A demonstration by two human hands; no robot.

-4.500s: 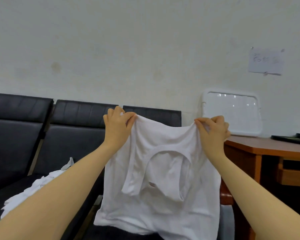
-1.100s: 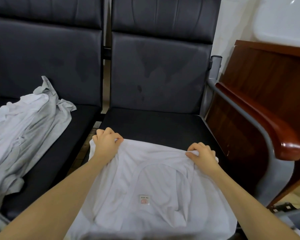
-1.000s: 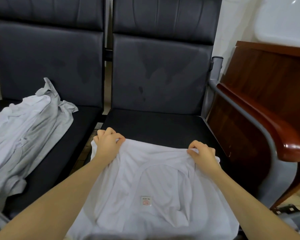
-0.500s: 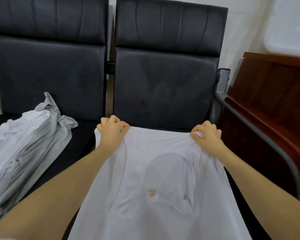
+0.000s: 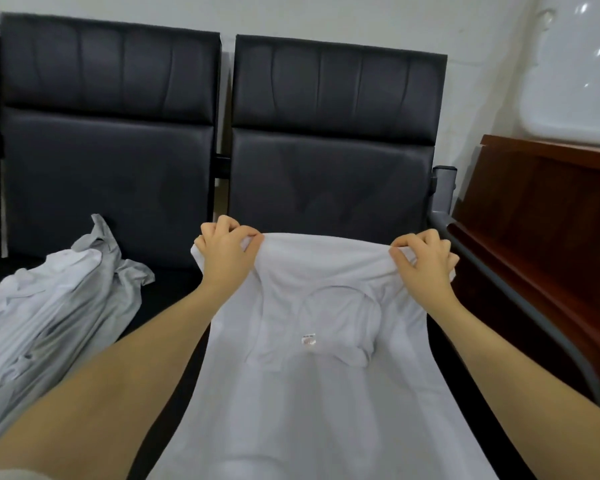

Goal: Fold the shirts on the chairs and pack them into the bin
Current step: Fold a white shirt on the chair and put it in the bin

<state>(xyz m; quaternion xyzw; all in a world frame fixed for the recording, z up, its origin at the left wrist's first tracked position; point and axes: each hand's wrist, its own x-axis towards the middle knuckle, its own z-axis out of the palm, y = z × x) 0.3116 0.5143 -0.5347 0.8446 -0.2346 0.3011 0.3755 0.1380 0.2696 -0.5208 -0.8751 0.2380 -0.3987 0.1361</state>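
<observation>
Grey crumpled shirts lie on the seat left of the right-hand chair. Left hand pinches one shoulder of the white shirt; right hand pinches the other. That shirt hangs stretched in front of the right-hand chair's backrest.

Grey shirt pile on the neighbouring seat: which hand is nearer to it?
Left. The left hand grips the white shirt at its shoulder on the side facing the grey shirt pile. The right hand grips the opposite shoulder, beside the wooden armrest.
</observation>
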